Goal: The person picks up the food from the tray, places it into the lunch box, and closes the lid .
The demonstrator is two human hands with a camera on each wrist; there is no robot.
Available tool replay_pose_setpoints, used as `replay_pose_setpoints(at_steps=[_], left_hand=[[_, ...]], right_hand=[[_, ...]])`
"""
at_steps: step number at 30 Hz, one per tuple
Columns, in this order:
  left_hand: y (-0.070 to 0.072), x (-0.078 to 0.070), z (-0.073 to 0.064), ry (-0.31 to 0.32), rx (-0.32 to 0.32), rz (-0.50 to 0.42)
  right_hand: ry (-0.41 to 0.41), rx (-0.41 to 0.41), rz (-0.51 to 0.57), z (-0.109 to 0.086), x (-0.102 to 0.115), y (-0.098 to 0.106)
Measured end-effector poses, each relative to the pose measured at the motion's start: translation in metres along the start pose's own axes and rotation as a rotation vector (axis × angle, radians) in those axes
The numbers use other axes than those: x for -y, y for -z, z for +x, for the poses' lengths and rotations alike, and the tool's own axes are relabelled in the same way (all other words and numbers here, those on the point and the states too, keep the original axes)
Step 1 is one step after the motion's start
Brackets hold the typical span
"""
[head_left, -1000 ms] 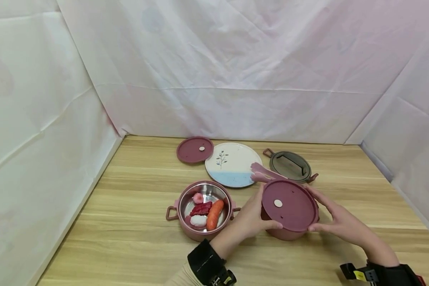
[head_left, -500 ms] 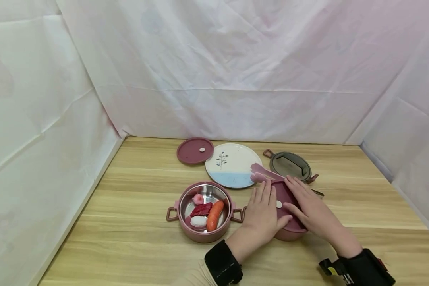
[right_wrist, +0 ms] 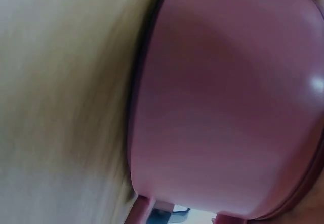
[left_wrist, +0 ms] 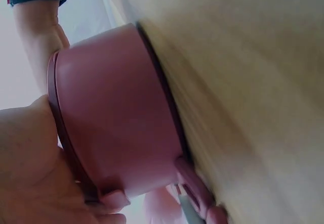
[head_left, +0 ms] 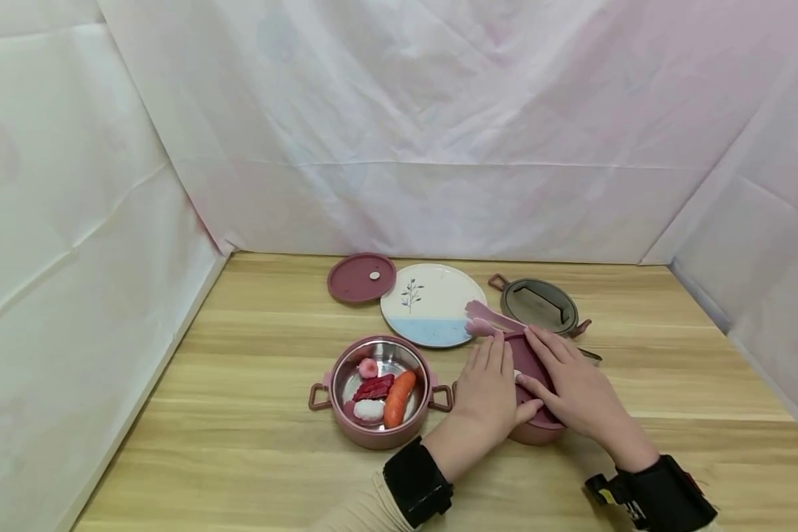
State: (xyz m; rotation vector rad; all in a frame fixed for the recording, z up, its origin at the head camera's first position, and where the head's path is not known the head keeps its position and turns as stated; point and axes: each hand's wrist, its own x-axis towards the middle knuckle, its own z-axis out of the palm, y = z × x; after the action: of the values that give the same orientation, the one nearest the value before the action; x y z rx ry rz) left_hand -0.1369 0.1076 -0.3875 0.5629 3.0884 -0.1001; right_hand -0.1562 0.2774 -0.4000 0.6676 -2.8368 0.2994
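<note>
A pot (head_left: 535, 434) with a mauve lid (head_left: 526, 357) on it stands at the right of the table. My left hand (head_left: 487, 390) lies flat on the lid's left part, fingers straight and pointing away. Across the lid's right part rests my right hand (head_left: 577, 387), fingers straight, its thumb near the white knob. The left wrist view shows the pot's side wall (left_wrist: 116, 110) and the lid rim under the left palm (left_wrist: 30, 153). In the right wrist view the pot wall (right_wrist: 217, 97) fills most of the picture; little of the right hand shows there.
Left of the hands stands an uncovered pot (head_left: 380, 440) holding a sausage (head_left: 399, 399), red slices (head_left: 375, 387), a white-topped piece (head_left: 369, 411) and a pink piece (head_left: 368, 368). Behind are another lid (head_left: 359, 281), a plate (head_left: 439, 295), pink tongs (head_left: 488, 318) and a dark lidded pan (head_left: 539, 304).
Both hands have moved from the lid's sides onto its top, and the fingers now lie straight across it. Over the last half second the hands have barely shifted.
</note>
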Motion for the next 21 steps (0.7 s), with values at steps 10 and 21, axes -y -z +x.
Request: replay_pose_setpoints(at_steps=[10, 21], left_hand=[[0.0, 0.001, -0.002, -0.029, 0.044, -0.147], [0.01, 0.017, -0.005, -0.104, 0.079, -0.308]], right_hand=[[0.027, -0.004, -0.033, -0.003, -0.006, -0.004], [0.014, 0.002, -0.015, -0.003, -0.005, -0.003]])
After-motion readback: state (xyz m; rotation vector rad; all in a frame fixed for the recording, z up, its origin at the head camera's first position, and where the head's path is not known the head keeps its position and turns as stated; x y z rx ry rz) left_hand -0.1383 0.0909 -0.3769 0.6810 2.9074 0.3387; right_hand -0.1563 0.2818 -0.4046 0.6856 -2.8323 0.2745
